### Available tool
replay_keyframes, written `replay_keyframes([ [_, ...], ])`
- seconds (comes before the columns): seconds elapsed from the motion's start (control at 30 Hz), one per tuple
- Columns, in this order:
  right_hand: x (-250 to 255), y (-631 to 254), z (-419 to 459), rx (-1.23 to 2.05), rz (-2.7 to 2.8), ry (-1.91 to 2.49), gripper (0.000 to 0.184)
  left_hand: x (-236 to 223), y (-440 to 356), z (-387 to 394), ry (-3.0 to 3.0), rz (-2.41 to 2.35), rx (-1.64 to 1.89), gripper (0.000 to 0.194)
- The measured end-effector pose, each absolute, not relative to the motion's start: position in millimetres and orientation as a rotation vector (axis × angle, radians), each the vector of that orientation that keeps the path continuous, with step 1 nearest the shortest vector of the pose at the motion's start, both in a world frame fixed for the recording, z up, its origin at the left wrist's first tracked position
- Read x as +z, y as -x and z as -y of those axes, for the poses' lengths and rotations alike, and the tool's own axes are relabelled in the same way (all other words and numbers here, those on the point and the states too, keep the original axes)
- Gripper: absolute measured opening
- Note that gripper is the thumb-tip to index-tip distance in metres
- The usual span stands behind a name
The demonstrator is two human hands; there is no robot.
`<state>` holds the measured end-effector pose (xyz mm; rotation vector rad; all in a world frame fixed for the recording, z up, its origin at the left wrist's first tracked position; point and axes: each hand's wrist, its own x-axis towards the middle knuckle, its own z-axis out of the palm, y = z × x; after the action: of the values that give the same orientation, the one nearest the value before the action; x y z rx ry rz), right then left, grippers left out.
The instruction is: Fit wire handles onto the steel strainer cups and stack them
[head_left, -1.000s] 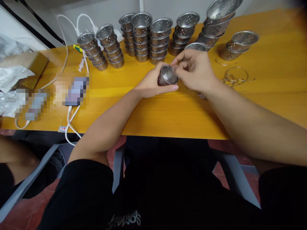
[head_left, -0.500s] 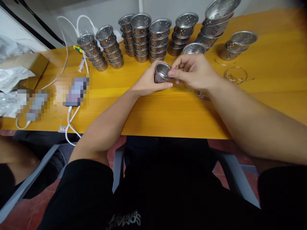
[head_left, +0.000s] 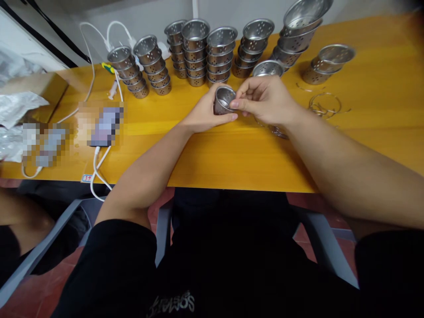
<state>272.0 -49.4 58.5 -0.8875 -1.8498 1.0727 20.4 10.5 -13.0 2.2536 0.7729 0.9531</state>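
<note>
My left hand is wrapped round a small perforated metal cup, held just above the yellow table with its mouth facing up and to the right. My right hand pinches at the cup's rim with thumb and forefinger; what it pinches there is too small to make out. A single cup stands just behind my right hand. Thin wire rings lie on the table to the right.
Several stacks of the same perforated cups line the back of the table, with a leaning stack and a short stack at the right. White cables, blurred items and crumpled plastic lie left. Another person's arm shows at lower left.
The cup has turned in my left hand from lying sideways to mouth up. My right hand's fingers moved onto its rim. Both hands shifted slightly left and toward the stacks.
</note>
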Motion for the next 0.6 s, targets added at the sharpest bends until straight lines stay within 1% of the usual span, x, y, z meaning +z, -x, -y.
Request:
replay_keyframes([
  [0.1, 52, -271, 47, 0.99, 1.839, 0.861, 0.087, -14, -20, -10, -2.248, -0.773, 0.963, 0.084],
  [0.2, 49, -274, 46, 0.821, 1.816, 0.851, 0.09, -18, -18, -12, -2.222, -0.803, 0.981, 0.094],
  [0.23, 49, -276, 47, 0.754, 1.826, 0.863, 0.086, -19, -18, -14, -2.21, -0.821, 0.994, 0.096],
  [0.37, 53, -283, 52, 0.528, 1.96, 0.869, 0.059, -25, -16, -22, -2.161, -0.83, 1.092, 0.11],
  [0.53, 47, -282, 53, 0.534, 2.026, 0.835, 0.035, -22, -15, -24, -2.165, -0.833, 1.093, 0.123],
  [0.6, 41, -281, 51, 0.537, 2.075, 0.814, 0.032, -22, -15, -23, -2.196, -0.815, 1.082, 0.127],
])
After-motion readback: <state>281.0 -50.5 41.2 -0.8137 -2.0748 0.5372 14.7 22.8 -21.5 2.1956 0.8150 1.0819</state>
